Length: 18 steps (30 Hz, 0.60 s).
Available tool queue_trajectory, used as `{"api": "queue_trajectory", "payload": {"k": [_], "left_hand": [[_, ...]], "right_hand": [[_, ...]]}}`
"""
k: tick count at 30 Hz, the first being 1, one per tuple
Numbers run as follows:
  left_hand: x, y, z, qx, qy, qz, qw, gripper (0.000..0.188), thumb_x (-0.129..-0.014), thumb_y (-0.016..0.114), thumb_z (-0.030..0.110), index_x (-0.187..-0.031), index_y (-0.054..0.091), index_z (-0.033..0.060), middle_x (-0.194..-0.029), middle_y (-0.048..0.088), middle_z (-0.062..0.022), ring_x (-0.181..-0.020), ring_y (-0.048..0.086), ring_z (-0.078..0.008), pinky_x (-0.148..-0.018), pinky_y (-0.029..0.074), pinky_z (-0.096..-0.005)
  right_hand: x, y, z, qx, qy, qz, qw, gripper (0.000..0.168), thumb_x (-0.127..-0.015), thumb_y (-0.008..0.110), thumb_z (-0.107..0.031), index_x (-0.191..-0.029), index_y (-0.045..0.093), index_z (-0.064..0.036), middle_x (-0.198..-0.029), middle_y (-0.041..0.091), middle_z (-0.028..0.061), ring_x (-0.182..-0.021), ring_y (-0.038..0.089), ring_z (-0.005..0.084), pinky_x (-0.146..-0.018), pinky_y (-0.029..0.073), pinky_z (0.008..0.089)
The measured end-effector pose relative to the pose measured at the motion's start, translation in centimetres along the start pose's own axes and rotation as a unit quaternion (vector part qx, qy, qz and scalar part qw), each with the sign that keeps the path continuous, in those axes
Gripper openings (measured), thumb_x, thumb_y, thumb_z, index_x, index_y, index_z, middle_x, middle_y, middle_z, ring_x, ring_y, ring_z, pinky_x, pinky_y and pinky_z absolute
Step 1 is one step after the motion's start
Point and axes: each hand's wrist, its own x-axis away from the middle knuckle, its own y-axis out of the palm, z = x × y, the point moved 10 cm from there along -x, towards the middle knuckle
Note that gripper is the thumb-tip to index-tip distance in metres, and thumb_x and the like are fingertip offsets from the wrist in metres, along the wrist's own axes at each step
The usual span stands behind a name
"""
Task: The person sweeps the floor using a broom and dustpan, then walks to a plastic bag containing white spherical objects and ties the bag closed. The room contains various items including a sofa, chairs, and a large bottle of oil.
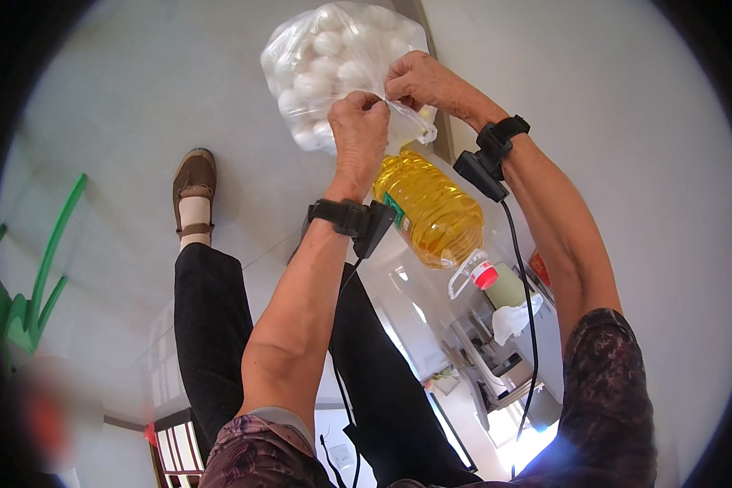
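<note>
A clear plastic bag of white eggs (320, 76) is at the top middle, its gathered neck between both hands. My left hand (360, 131) pinches the neck from the near left, fingers curled. My right hand (424, 85) grips the plastic at the right, close to the left fingertips. A loose end of the bag hangs below the hands. Just below it is a large clear bottle of yellow oil (433, 207), with a red cap and a clear handle towards the lower right. The bottle's far end is partly hidden by the bag and hand.
A green plastic object (52, 256) with long prongs stands at the far left. A shod foot (194, 177) rests on the pale floor. Black cables (518, 256) run from the wrist straps. At the lower right are a greenish container (505, 287) and crumpled white plastic (515, 320).
</note>
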Motion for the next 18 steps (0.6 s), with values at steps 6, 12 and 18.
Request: {"api": "queue_trajectory", "payload": {"k": [6,12,18], "left_hand": [[-0.3,0.4,-0.3,0.041,-0.038,-0.036,0.998,0.017,-0.077,0.058,0.007,-0.079,0.062,-0.0087,-0.065,0.059,-0.0081,-0.047,0.051,-0.0114,-0.042,0.044,-0.0241],[-0.7,0.7,-0.7,0.027,-0.037,-0.059,0.997,0.014,-0.078,0.055,0.006,-0.078,0.061,-0.0076,-0.065,0.058,-0.0075,-0.048,0.052,-0.0116,-0.042,0.044,-0.0243],[-1.3,0.8,-1.8,-0.01,-0.005,-0.048,0.999,0.015,-0.078,0.053,0.005,-0.08,0.06,-0.0076,-0.067,0.059,-0.0078,-0.049,0.053,-0.0129,-0.043,0.046,-0.0254]], "right_hand": [[-0.4,0.1,0.2,-0.014,0.013,-0.023,1.0,0.014,-0.07,0.06,-0.014,-0.071,0.061,0.0,-0.065,0.056,0.0025,-0.058,0.054,0.0104,-0.055,0.048,0.0231],[-0.5,0.1,0.4,0.001,0.021,-0.024,0.999,0.013,-0.071,0.06,-0.014,-0.072,0.061,-0.001,-0.065,0.056,0.0021,-0.059,0.055,0.0098,-0.054,0.049,0.0225],[-1.1,0.4,-0.7,0.092,-0.045,-0.009,0.995,0.013,-0.071,0.057,-0.011,-0.075,0.061,0.001,-0.065,0.057,0.0041,-0.061,0.055,0.0121,-0.055,0.048,0.025]]}}
